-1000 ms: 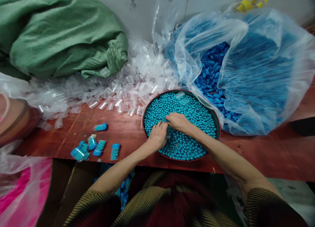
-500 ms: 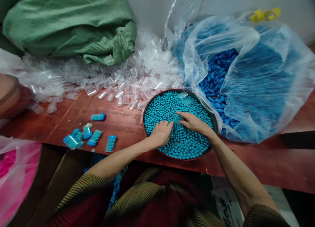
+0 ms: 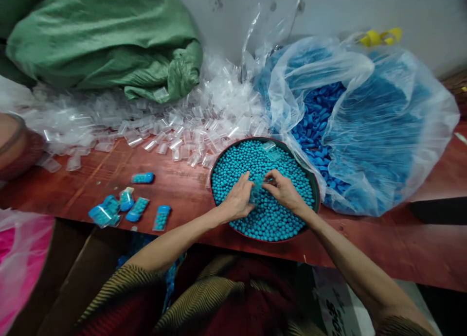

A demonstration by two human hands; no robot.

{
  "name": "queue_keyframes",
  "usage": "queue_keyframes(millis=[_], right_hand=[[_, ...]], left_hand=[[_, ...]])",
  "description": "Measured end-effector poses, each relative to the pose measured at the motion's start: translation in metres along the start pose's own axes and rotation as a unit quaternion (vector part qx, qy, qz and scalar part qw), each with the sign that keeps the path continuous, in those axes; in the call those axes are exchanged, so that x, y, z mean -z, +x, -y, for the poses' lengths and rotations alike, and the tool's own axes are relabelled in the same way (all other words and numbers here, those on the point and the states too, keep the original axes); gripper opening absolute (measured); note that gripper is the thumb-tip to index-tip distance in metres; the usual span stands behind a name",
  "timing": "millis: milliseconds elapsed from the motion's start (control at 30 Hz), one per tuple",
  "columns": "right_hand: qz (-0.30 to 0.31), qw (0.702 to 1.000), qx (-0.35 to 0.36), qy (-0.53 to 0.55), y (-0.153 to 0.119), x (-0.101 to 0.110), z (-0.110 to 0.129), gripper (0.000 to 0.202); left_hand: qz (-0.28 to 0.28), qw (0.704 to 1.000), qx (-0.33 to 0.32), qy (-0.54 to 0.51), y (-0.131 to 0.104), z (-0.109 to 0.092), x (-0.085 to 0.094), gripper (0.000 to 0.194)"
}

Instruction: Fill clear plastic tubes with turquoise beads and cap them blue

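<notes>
A round tub [image 3: 316, 200] full of small turquoise balls [image 3: 270, 224] stands on the table before me. Over the balls, my left hand [image 3: 237, 199] is closed round a small clear plastic container [image 3: 254, 195], partly hidden by its fingers. Facing it, my right hand [image 3: 283, 189] pinches at clear plastic between thumb and fingertips; whether this is a second container I cannot tell. Another clear container [image 3: 272, 150] lies on the balls at the tub's far side. To the left lie several ball-filled containers with blue caps, one near the table's edge [image 3: 161, 218].
Loose clear containers [image 3: 178, 136] are heaped along the back beneath a green sack [image 3: 109, 44]. At right, a translucent bag [image 3: 386, 132] of blue caps [image 3: 317, 117] touches the tub. A brown rounded vessel [image 3: 18, 146] stands left; a pink-filled bag [image 3: 25, 258] is below.
My hands have shifted slightly over the balls. The right fingers, stretched out before, are now curled in a pinch, and the left fingers have opened out a little. The view has moved slightly.
</notes>
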State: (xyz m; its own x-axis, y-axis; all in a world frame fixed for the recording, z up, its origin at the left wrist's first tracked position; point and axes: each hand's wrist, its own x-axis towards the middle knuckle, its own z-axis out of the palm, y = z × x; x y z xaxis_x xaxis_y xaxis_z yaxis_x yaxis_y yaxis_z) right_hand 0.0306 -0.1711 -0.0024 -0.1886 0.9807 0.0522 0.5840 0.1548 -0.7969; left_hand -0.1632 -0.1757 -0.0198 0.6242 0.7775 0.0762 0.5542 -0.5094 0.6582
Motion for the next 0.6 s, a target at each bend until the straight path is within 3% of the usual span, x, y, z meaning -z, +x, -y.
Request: queue_keyframes(millis=[133, 233, 367, 433, 500, 600], right_hand=[[0.014, 1.0, 0.004, -0.02, 0.0, -0.027, -0.002, 0.002], [0.033, 0.994, 0.01, -0.104, -0.004, -0.032, 0.0, 0.01], [0.088, 0.965, 0.006, -0.247, -0.008, -0.025, 0.012, 0.019], [0.1, 0.949, 0.008, -0.3, -0.004, -0.017, 0.019, 0.023], [0.073, 0.941, -0.006, -0.33, 0.006, -0.006, 0.022, 0.023], [-0.016, 0.922, -0.057, -0.382, 0.034, 0.01, 0.015, 0.026]], left_hand=[[0.014, 0.999, -0.008, 0.032, 0.005, 0.006, -0.001, 0.046], [0.031, 0.998, 0.008, 0.056, 0.007, 0.005, 0.001, 0.04], [0.056, 0.996, 0.04, 0.059, 0.01, 0.0, 0.007, 0.074], [0.085, 0.992, 0.062, 0.065, 0.012, -0.004, 0.01, 0.082], [0.111, 0.987, 0.087, 0.074, 0.015, -0.008, 0.013, 0.08], [0.122, 0.983, 0.104, 0.091, 0.016, -0.011, 0.014, 0.073]])
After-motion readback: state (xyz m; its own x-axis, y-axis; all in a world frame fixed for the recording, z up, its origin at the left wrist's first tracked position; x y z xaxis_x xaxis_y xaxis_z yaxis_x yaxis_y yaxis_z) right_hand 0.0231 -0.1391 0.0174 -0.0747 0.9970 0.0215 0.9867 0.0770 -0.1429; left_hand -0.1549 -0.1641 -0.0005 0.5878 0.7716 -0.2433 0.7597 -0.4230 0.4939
